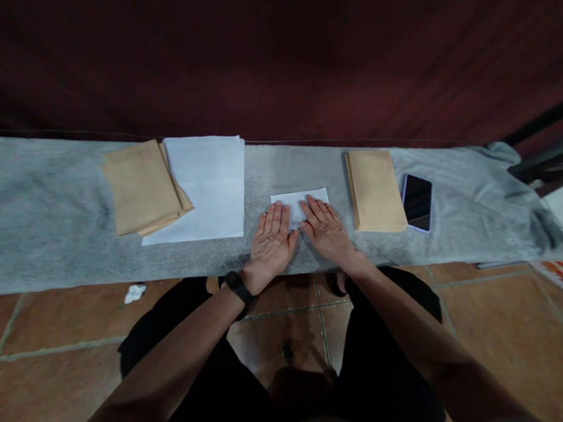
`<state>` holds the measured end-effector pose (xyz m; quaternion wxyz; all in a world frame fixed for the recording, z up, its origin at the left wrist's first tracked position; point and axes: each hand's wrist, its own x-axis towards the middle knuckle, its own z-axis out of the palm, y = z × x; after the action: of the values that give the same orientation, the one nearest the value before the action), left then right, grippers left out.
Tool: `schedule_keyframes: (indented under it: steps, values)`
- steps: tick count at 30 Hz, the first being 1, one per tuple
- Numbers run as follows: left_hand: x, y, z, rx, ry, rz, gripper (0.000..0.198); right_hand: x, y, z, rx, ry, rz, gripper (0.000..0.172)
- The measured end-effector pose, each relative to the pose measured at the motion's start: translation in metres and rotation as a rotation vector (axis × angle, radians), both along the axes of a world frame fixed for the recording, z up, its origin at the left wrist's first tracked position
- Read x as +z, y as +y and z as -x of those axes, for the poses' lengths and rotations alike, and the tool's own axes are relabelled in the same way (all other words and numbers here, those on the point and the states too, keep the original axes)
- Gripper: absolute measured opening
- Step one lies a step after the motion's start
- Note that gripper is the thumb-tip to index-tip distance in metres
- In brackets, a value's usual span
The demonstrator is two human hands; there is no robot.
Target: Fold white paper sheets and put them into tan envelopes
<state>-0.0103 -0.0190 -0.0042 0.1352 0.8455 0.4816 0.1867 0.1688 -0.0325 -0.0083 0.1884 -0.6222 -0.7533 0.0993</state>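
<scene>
A small folded sheet of white paper (296,213) lies on the grey cloth in front of me. My left hand (273,239) rests flat on its left part, fingers stretched out and pointing away from me. On the right part my right hand (326,230) lies palm down, its fingers straight too. Both hands hide the paper's near corners. To the left is a stack of white sheets (214,191), partly under several brown envelopes (141,189). Right of my hands sits a neat pile of brown envelopes (376,191).
A phone with a dark screen (418,202) lies beside the right pile. The grey cloth (40,209) covers a narrow bench, with a dark red curtain (265,58) behind it. A crumpled white tissue (134,293) is on the tiled floor at left.
</scene>
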Motion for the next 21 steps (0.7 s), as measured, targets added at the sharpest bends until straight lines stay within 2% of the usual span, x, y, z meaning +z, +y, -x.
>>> schedule_keyframes:
  steps: [12, 21]
  values:
    - [0.005, -0.006, 0.008, 0.009, 0.067, -0.028, 0.075, 0.000, 0.002, 0.000, -0.013, -0.030, 0.005, 0.054]
    - [0.011, -0.026, 0.010, -0.141, 0.159, -0.045, 0.074, 0.006, 0.005, -0.002, -0.004, -0.029, 0.012, 0.053]
